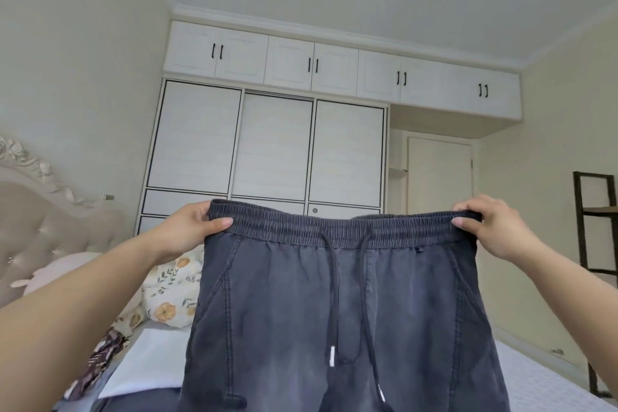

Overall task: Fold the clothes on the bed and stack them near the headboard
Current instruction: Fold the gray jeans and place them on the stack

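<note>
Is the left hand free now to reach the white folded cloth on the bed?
Probably not yet. The left hand grips the waistband of the dark trousers, as does the right hand. The white cloth lies lower, partly behind the trousers.

Soft, even daylight fills the room, bright without harsh patches; its source is not visible, though the wall beyond the right hand (495, 227) reads warmer and the wall beyond the left hand (190, 227) cooler and greyer. Shadows are faint: a mild one under the overhead cabinets (334, 67) above both hands. No glare shows. The dark trousers (334, 311) held between the hands look slightly washed out and soft in detail. Wide-angle distortion bends the ceiling lines and stretches both forearms toward the lower corners. The overall picture is a little smeared, with compression softness on the wardrobe (267, 150) behind the hands.
</note>
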